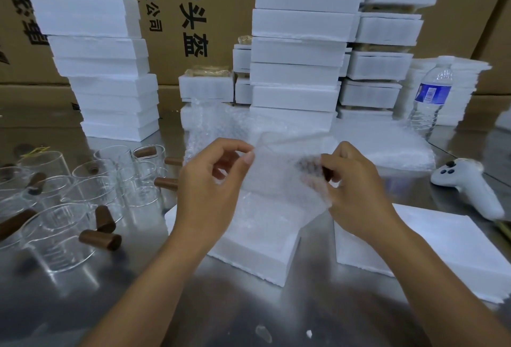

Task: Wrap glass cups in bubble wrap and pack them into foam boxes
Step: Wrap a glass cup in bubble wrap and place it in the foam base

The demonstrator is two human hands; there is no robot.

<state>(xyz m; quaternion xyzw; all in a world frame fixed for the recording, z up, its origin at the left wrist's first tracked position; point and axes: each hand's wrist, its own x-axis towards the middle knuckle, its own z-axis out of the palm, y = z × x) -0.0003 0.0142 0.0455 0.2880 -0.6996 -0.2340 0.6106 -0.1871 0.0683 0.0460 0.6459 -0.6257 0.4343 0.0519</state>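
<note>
Both hands hold a bubble-wrapped glass cup (284, 172) in the air above an open foam box (262, 247). My left hand (213, 181) pinches the wrap's left edge between thumb and fingers. My right hand (356, 183) grips the bundle's right side, where the cup's brown handle shows darkly through the wrap. Several bare glass cups with brown handles (83, 197) lie on the metal table at the left. A heap of bubble wrap sheets (221, 120) lies behind the hands.
A flat foam lid (442, 252) lies to the right of the box. Tall foam box stacks stand at back left (96, 64) and back centre (301, 51). A water bottle (431, 95) and a white controller (470, 183) sit at the right. Cardboard cartons (193, 15) wall the back.
</note>
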